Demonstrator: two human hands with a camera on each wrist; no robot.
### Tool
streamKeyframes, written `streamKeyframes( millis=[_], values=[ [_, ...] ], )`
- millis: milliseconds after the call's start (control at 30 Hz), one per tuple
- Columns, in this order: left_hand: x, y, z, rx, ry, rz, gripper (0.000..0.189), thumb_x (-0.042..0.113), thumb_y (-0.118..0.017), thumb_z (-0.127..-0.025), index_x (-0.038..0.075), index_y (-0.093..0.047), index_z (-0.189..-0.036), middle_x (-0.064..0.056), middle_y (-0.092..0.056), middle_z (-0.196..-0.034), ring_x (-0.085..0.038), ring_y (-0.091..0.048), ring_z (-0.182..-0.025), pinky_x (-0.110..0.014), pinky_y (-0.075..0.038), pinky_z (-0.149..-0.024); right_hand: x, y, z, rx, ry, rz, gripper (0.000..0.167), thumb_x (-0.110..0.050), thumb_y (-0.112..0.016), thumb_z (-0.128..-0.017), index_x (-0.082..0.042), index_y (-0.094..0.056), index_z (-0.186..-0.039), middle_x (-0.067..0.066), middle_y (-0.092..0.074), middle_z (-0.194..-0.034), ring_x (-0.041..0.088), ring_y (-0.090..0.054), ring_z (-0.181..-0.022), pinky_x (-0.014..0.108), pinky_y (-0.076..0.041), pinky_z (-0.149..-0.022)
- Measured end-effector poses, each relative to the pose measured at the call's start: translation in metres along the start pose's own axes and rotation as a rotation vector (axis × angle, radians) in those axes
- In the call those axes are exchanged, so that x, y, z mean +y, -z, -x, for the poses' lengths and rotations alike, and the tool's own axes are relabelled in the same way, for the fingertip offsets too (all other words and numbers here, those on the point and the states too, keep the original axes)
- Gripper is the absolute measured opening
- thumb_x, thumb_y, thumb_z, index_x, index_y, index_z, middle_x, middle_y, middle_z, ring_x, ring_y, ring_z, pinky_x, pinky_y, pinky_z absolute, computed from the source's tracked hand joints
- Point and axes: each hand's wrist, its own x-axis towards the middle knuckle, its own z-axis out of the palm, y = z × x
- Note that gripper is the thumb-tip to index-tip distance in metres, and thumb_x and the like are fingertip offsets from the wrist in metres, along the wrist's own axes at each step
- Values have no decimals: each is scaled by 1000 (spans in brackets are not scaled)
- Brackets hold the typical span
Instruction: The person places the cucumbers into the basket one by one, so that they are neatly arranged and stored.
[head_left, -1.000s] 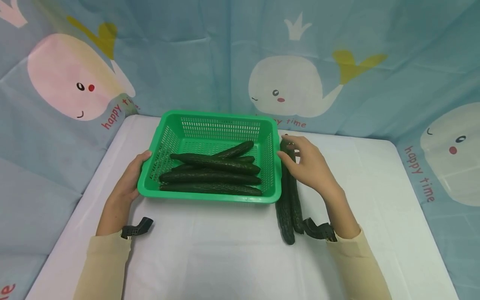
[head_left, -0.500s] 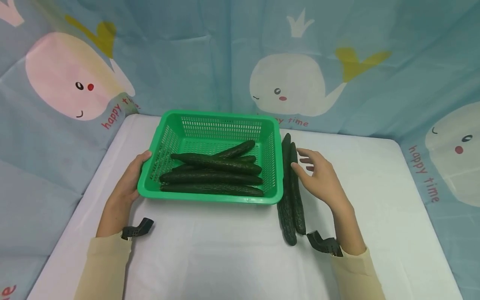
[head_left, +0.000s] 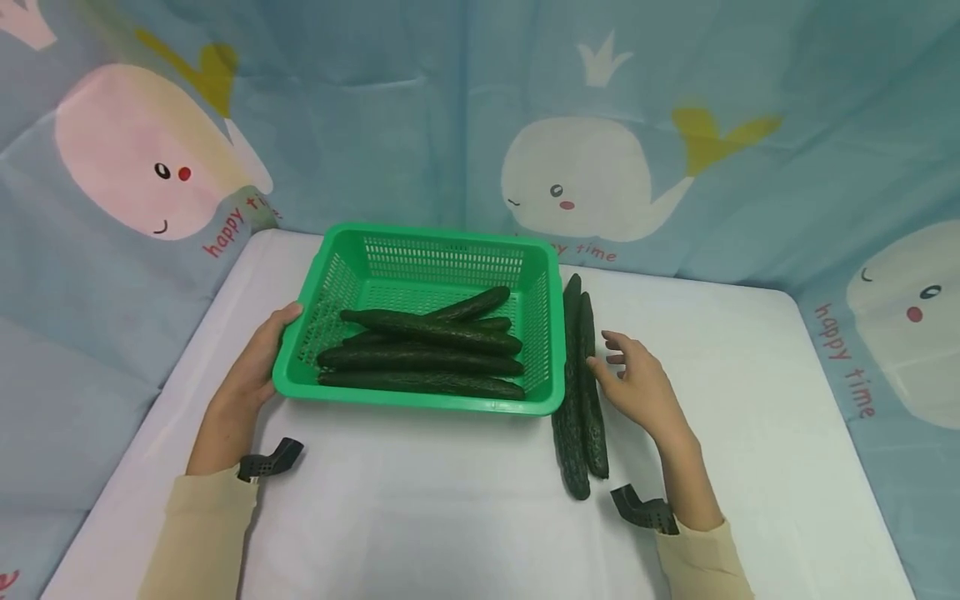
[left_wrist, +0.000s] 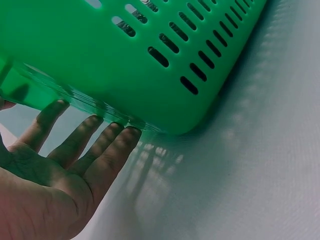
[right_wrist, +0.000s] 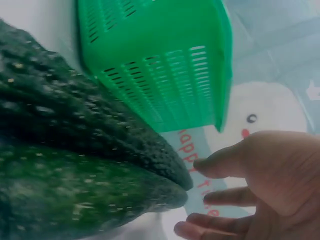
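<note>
A green plastic basket (head_left: pixel 420 402) stands on the white table with several dark green cucumbers (head_left: pixel 442 331) lying in it. At its left side my left hand (head_left: pixel 251 358) touches the rim; in the left wrist view the fingers (left_wrist: pixel 107 155) are fairly straight, their tips against the basket. Close along the basket's right side lie two more cucumbers, a left one (head_left: pixel 572 425) and a right one (head_left: pixel 592 408), side by side. My right hand (head_left: pixel 641 383) is just right of this pair, fingers loosely bent and holding nothing; the thumb is close to the right cucumber.
A white cloth covers the table (head_left: pixel 420 500). Behind and beside it hangs a blue curtain (head_left: pixel 420 125) with whale prints. A black wrist camera (head_left: pixel 273 460) sits on the left wrist, another black wrist camera (head_left: pixel 643 510) on the right.
My right hand has moved away from the top of the cucumber pair, to the right and towards me. My left hand and the basket stay in place.
</note>
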Motion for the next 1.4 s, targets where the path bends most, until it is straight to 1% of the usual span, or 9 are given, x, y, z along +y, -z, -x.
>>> streamKeyframes(
  millis=[200, 400, 533, 700, 833, 1000, 1100, 1233, 1400],
  values=[
    [2, -1, -2, -5, -21, 0, 47, 47, -43, -112, 19, -42, -149, 5, -60, -122, -3, -66, -105, -19, -61, -88, -1, -2, -1, -41, -61, 37, 62, -34, -60, -108, 1, -45, -156, 31, -61, -144, 48, -67, -125, 66, -56, -99],
    [2, -1, -3, -13, -17, -5, 52, 48, -42, -112, 17, -37, -154, 5, -58, -124, -3, -65, -106, -19, -60, -89, 1, -2, 0, -72, -90, 48, 62, -37, -61, -107, 4, -49, -153, 29, -68, -131, 43, -71, -115, 61, -59, -93],
    [2, -1, -4, -5, -9, -4, 51, 49, -43, -112, 18, -38, -153, 5, -58, -123, -3, -65, -106, -19, -60, -89, 2, -3, 0, -88, -98, 50, 58, -38, -60, -108, 4, -53, -148, 27, -69, -129, 41, -71, -114, 58, -60, -90],
    [3, 0, -3, 9, 2, -11, 55, 50, -43, -111, 18, -36, -156, 5, -57, -123, -3, -64, -105, -19, -60, -89, 0, -6, 0, -110, -124, 56, 55, -39, -60, -107, 3, -58, -143, 27, -71, -128, 42, -72, -114, 56, -61, -89],
    [3, 0, -3, 11, 0, -8, 57, 50, -43, -111, 17, -35, -157, 5, -55, -125, -4, -63, -107, -19, -60, -90, -1, -7, 0, -111, -150, 71, 55, -40, -61, -106, 5, -61, -139, 27, -73, -123, 41, -73, -109, 55, -61, -87],
    [2, -2, -4, 6, 7, -12, 54, 50, -43, -111, 19, -36, -155, 5, -56, -124, -3, -63, -107, -19, -60, -90, 1, -10, 0, -108, -176, 77, 54, -39, -63, -105, 6, -64, -134, 26, -75, -118, 39, -73, -105, 52, -61, -83],
    [2, -2, -5, 1, 18, -11, 56, 51, -43, -111, 18, -35, -156, 6, -57, -125, -3, -63, -108, -18, -59, -91, 3, -13, 2, -100, -181, 66, 54, -38, -64, -104, 7, -65, -134, 27, -74, -119, 40, -74, -105, 51, -62, -82],
    [1, -1, -3, 11, 22, -19, 63, 52, -43, -111, 16, -30, -162, 5, -54, -127, -3, -61, -109, -18, -59, -91, 3, -16, 3, -91, -161, 52, 53, -35, -65, -103, 9, -64, -134, 28, -73, -121, 41, -74, -106, 51, -63, -81],
    [0, 0, -1, 33, 25, -38, 70, 55, -44, -110, 16, -27, -165, 6, -52, -128, -4, -60, -111, -18, -58, -91, -1, -18, 2, -77, -152, 41, 50, -30, -65, -104, 10, -63, -135, 29, -72, -124, 42, -74, -110, 53, -64, -84]
  ],
)
